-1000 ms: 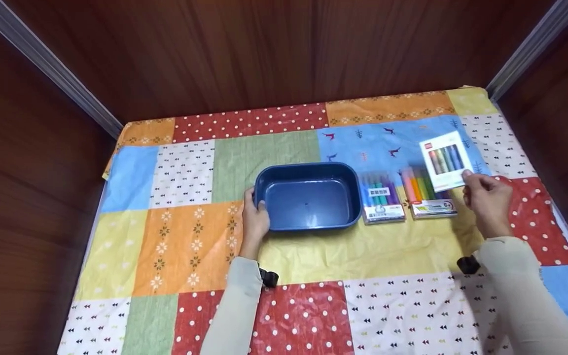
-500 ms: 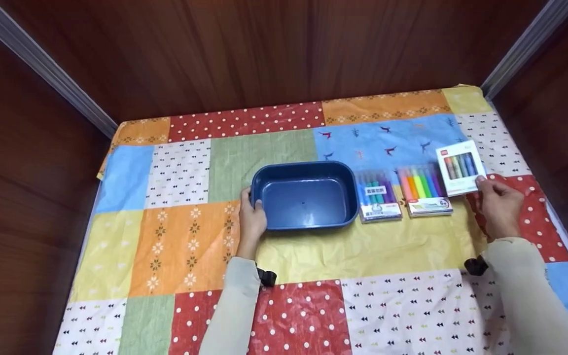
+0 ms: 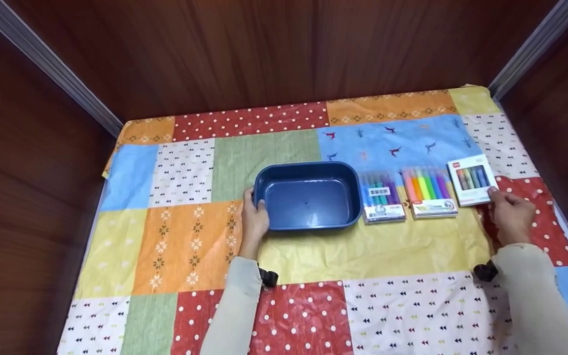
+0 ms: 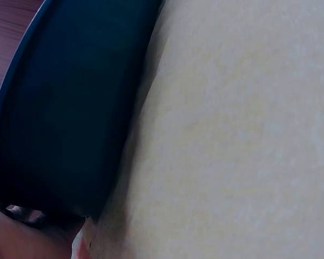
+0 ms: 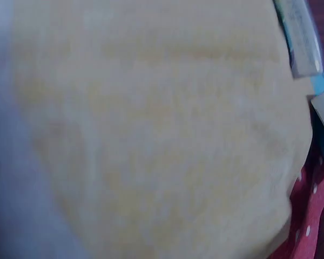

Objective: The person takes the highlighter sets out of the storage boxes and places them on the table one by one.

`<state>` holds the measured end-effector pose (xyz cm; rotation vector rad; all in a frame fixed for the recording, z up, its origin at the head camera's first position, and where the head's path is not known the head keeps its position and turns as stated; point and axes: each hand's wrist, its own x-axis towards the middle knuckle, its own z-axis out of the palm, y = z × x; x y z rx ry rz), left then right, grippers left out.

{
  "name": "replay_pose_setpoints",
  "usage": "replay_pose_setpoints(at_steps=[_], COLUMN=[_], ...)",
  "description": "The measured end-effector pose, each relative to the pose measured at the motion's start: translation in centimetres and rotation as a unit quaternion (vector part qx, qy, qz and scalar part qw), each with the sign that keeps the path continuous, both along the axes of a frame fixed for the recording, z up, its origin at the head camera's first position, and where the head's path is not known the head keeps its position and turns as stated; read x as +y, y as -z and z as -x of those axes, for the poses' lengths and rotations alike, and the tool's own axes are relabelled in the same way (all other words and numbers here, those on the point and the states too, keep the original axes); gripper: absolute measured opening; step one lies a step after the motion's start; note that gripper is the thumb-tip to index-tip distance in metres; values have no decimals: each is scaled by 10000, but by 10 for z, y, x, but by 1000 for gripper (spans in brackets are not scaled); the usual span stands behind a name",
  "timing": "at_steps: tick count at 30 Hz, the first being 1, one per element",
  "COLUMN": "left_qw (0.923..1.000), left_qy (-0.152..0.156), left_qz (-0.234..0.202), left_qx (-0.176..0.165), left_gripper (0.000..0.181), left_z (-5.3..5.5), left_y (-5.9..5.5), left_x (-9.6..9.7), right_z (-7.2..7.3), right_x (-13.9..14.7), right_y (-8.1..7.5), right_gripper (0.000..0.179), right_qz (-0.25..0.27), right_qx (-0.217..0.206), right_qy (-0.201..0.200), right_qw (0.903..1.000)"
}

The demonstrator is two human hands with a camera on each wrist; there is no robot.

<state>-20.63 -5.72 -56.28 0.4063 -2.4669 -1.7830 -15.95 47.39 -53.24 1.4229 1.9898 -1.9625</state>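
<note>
In the head view my left hand (image 3: pixel 254 219) grips the left wall of a dark blue plastic bin (image 3: pixel 308 202), thumb over the rim. The bin's outer side (image 4: pixel 70 118) fills the left of the left wrist view. At the right my right hand (image 3: pixel 513 217) pinches the lower right corner of a white box of crayon-like sticks (image 3: pixel 472 180), which have a picture or window on the front. That box lies at or just above the cloth; I cannot tell which. Left of it sit a clear pack of bright markers (image 3: pixel 429 192) and a clear pack of blue, green and purple pens (image 3: pixel 382 197).
A patchwork-patterned cloth (image 3: pixel 294 261) covers the table. Brown wood-grain panels (image 3: pixel 254 49) stand at the back and both sides, with metal strips (image 3: pixel 52 64) at the corners.
My right hand has moved right and toward me, lowering the white box from over the bright markers to their right side. The left hand and the bin have stayed in place.
</note>
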Motion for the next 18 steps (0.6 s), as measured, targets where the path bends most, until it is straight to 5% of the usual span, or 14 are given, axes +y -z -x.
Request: replay_pose_setpoints(at_steps=[6, 18], left_qw=[10000, 10000], left_qy=[-20, 13], left_qz=[-40, -83], left_qx=[-21, -38], left_gripper=[40, 38], left_z=[1, 1], left_y=[0, 1], left_x=[-1, 1], right_z=[0, -6], right_x=[9, 12], right_y=[-1, 11], right_gripper=[24, 27], right_qz=[-182, -1111], right_qx=[-342, -851], right_qy=[-474, -779], right_qw=[9981, 9871])
